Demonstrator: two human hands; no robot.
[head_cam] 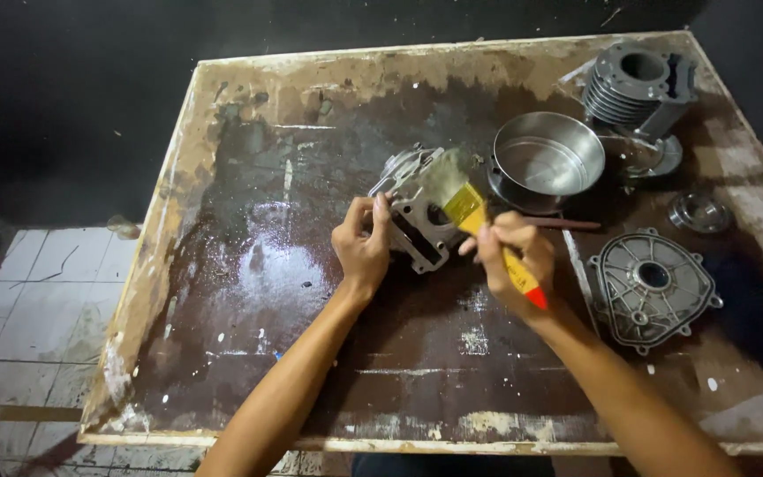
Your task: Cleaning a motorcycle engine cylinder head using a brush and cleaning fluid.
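My left hand (362,249) grips the near side of a grey metal engine cylinder block (419,205) that lies on a wet, dark wooden board (275,291). A paintbrush (472,215) with a yellow and red handle is in my right hand (512,258). Its pale bristles rest on top of the block. Both forearms reach in from the bottom edge of the head view.
A shiny steel bowl (547,162) stands just right of the block. A finned cylinder (636,86) sits at the far right corner. A round metal engine cover (652,286) and a small round part (699,212) lie at right. White floor tiles (37,291) show at left.
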